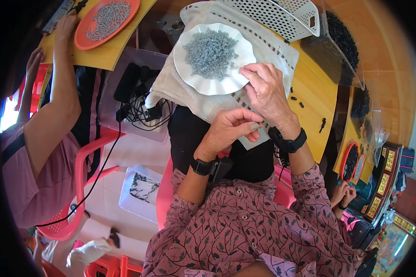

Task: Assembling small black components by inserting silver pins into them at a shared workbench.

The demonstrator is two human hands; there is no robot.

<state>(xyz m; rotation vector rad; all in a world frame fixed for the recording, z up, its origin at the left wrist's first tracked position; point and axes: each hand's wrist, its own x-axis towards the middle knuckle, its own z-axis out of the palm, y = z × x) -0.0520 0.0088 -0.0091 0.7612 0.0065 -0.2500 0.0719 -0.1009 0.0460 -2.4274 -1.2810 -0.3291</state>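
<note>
A white plate (pixel 200 87) with a wavy rim holds a heap of small silvery metal pieces (pixel 211 53), too small to name for sure. It rests on a beige cloth (pixel 189 102) at the table's edge. At the plate's right rim, my right hand (pixel 267 92) has thumb and forefinger pinched; what they hold, if anything, is too small to make out. Just below it, over my lap, my left hand (pixel 231 131) is closed, thumb against forefinger. A tiny dark bit shows at its fingertips, too small to name.
Several small black parts (pixel 301 105) lie on the yellow table (pixel 315 92) to the right. Beyond the plate stands a white perforated basket (pixel 282 21), beside a clear bin of black parts (pixel 342 41). At left, another person's arm (pixel 55 101) reaches toward an orange plate (pixel 85 42).
</note>
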